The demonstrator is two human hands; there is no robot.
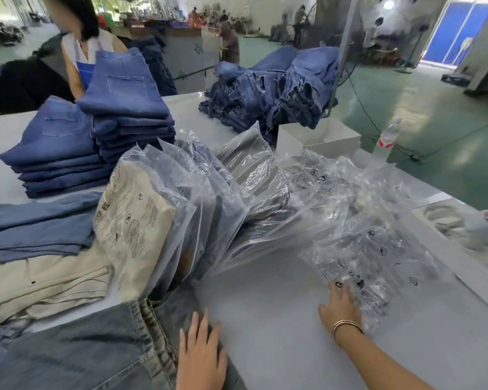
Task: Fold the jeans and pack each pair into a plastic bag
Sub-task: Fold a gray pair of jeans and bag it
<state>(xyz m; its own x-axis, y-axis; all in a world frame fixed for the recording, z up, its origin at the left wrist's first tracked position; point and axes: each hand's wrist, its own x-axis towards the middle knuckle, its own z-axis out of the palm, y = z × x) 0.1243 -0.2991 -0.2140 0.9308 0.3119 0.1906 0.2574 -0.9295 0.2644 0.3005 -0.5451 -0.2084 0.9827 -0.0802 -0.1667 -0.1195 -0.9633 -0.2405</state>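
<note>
Head view: the left hand (200, 353) lies flat at the bottom centre of the frame, fingers (197, 327) straight and slightly spread, pressing on the grey-blue jeans (96, 350) that fill the lower left, probably to keep the folded pair from springing open. The right hand (340, 306), lower right of centre, reaches onto the loose plastic bags (369, 266); its fingers are extended over the crinkled film, and I cannot tell whether they pinch a sheet or only rest on it. The bags lie fanned within the right arm's reach, which suits drawing one while the other hand holds the fold. Packed bags (158, 218) lean in a row at mid-frame, standing on edge against one another. Folded blue stacks (96, 130) sit at upper left on the white surface (279, 319), apparently waiting to be bagged.
</note>
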